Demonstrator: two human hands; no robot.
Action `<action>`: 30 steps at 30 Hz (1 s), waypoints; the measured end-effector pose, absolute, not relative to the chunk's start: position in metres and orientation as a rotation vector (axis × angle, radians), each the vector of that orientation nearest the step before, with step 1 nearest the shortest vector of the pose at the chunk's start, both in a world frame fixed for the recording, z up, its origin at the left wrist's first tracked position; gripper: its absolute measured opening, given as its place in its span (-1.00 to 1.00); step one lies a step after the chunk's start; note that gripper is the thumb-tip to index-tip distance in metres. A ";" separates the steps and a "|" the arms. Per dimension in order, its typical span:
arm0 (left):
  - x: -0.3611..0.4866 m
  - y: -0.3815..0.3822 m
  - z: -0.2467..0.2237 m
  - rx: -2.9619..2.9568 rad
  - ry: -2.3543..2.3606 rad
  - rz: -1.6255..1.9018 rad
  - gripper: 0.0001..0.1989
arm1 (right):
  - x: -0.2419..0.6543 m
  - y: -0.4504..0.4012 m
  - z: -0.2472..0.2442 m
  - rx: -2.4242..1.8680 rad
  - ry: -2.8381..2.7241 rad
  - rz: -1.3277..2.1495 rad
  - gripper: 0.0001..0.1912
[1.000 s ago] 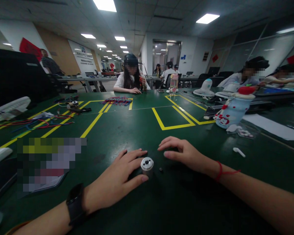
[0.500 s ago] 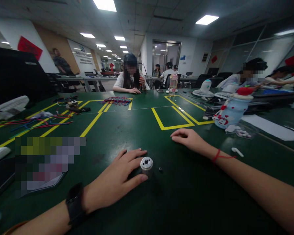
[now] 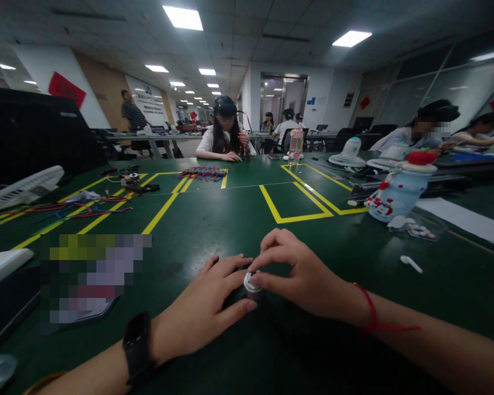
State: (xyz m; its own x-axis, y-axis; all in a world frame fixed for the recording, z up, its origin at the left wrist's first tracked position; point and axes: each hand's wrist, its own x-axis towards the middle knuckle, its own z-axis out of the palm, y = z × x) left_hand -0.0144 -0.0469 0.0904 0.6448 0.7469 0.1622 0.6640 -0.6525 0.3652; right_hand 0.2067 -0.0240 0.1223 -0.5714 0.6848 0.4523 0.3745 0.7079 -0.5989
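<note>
A small silvery metal cylinder [image 3: 253,285] stands upright on the dark green table [image 3: 214,236], near the middle of the view. Around its left side are the thumb and index finger of my left hand [image 3: 206,304], gripping it low down; the other fingers stretch out over the tabletop. My right hand [image 3: 298,274] is at the cylinder's top, thumb and index finger pinched together and partly covering the upper face. Whatever lies between those fingertips is too small to make out. The small dark part seen earlier beside the cylinder is not visible.
A blue bottle with a red lid [image 3: 401,189] stands on the right, near a white earbud [image 3: 411,264]. Coloured wires [image 3: 86,207] lie on the left. A person [image 3: 224,134] sits across the table.
My right hand has come left and down from beyond the cylinder to its top, and its fingers have closed into a pinch. My left hand stays around the cylinder. The view has shifted slightly.
</note>
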 end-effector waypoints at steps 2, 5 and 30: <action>-0.017 -0.047 0.090 2.599 1.132 0.457 -0.56 | 0.200 -0.028 0.124 -0.805 -2.279 0.629 -0.86; -0.019 -0.048 0.086 2.591 1.145 0.460 -0.56 | 0.198 -0.030 0.120 -0.803 -2.273 0.694 -0.86; -0.006 -0.052 0.083 2.601 1.141 0.416 -0.55 | 0.216 -0.019 0.104 -0.748 -2.089 1.046 -0.80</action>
